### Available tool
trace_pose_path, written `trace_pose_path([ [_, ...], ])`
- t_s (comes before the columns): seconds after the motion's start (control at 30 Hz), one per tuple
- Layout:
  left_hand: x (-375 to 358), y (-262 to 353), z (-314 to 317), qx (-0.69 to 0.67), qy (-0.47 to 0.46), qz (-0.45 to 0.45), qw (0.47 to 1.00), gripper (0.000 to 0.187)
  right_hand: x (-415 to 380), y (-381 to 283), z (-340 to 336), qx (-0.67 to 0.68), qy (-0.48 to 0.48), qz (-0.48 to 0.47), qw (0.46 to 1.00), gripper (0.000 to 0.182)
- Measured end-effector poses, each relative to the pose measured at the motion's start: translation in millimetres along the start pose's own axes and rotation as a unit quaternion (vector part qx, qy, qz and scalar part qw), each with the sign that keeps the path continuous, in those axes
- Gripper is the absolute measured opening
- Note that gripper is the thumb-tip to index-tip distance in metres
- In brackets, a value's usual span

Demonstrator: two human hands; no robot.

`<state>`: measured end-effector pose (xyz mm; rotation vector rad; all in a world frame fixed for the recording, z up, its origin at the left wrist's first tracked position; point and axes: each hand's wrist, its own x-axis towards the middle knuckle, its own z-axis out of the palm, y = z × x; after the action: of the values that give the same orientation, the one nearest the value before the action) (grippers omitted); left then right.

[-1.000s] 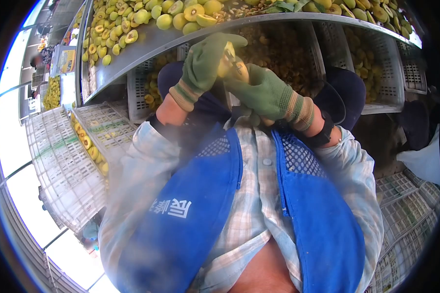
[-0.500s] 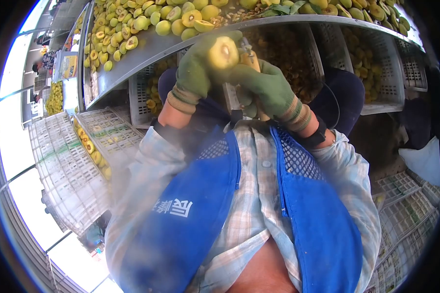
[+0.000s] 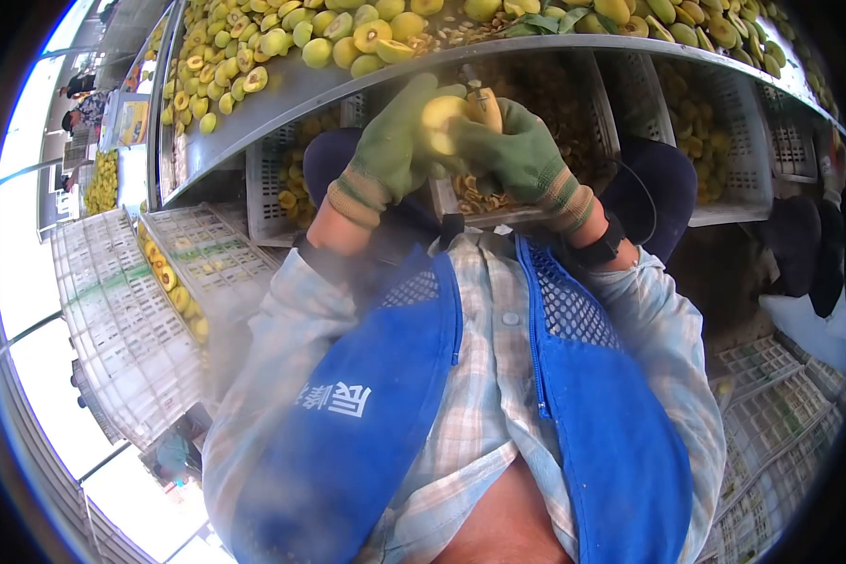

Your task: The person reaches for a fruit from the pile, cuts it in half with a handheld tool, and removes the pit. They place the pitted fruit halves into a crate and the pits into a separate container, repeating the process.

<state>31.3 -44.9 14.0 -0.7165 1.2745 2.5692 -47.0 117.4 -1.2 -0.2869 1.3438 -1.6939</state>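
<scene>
My gloved left hand [image 3: 390,141] is closed around a yellow-green peach [image 3: 442,124], holding it out to the right between thumb and fingers. My right hand [image 3: 522,155], in a matching green glove, grips a short tool [image 3: 485,108] by its pale wooden handle. A thin metal end of the tool points up and away. Both hands meet at the peach, the right fingers pressed against its right side and hiding part of it. Directly beneath them is a crate [image 3: 508,214] holding brownish pits and scraps.
A metal worktable [image 3: 282,122] bears piled peaches [image 3: 244,56], many halved, with loose pits and leaves. Crates of fruit [image 3: 724,188] stand under it. White plastic crates [image 3: 127,320] are at left, others [image 3: 771,404] at right. Another person's legs [image 3: 813,244] show at far right.
The peach has turned, its cut face no longer squarely towards me, and sits slightly lower. My right fingers have come against it. At far right, another person's arm has come into view.
</scene>
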Motion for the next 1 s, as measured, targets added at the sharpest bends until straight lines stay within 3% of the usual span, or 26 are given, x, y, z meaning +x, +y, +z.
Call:
trace_pose_path([
  [0.17,-6,-21,-23,-0.005,-0.074,0.133,0.988,0.05,-3,-3,15,0.167,0.0,0.001,0.986,0.027],
  [0.23,11,-32,-25,0.164,0.048,0.292,0.941,0.051,-3,7,22,0.144,-0.036,0.02,0.989,0.027],
  [0.3,16,-33,-25,0.163,0.095,0.334,0.924,0.054,-6,10,26,0.11,-0.047,0.027,0.993,0.029],
  [0.37,3,-19,-8,-0.004,0.067,0.266,0.962,0.06,-12,3,30,0.065,-0.036,0.023,0.997,0.032],
  [0.4,6,-20,-19,-0.008,0.06,0.266,0.962,0.06,-9,6,27,0.003,-0.026,-0.017,1.0,0.035],
  [0.5,7,-18,-18,0.018,0.085,0.271,0.959,0.062,-16,-8,24,-0.082,-0.039,0.031,0.995,0.035],
  [0.6,13,-25,-27,0.086,0.065,0.277,0.955,0.063,-17,-18,22,-0.127,-0.078,0.049,0.988,0.035],
  [0.7,4,-19,-12,0.241,0.094,0.342,0.903,0.063,-16,-16,24,-0.132,-0.084,0.052,0.986,0.035],
  [0.77,9,-18,-23,0.272,0.084,0.331,0.9,0.062,-18,-11,27,-0.116,-0.075,0.05,0.989,0.035],
  [0.87,11,-17,-20,0.331,0.091,0.377,0.86,0.035,-23,-19,25,-0.125,-0.086,0.075,0.986,0.034],
  [0.93,8,-12,-13,0.362,0.087,0.375,0.849,0.034,-24,-24,23,-0.142,-0.102,0.09,0.981,0.035],
  [1.0,2,-6,-14,0.379,0.067,0.324,0.864,0.052,-24,-25,19,-0.159,-0.115,0.093,0.976,0.035],
])
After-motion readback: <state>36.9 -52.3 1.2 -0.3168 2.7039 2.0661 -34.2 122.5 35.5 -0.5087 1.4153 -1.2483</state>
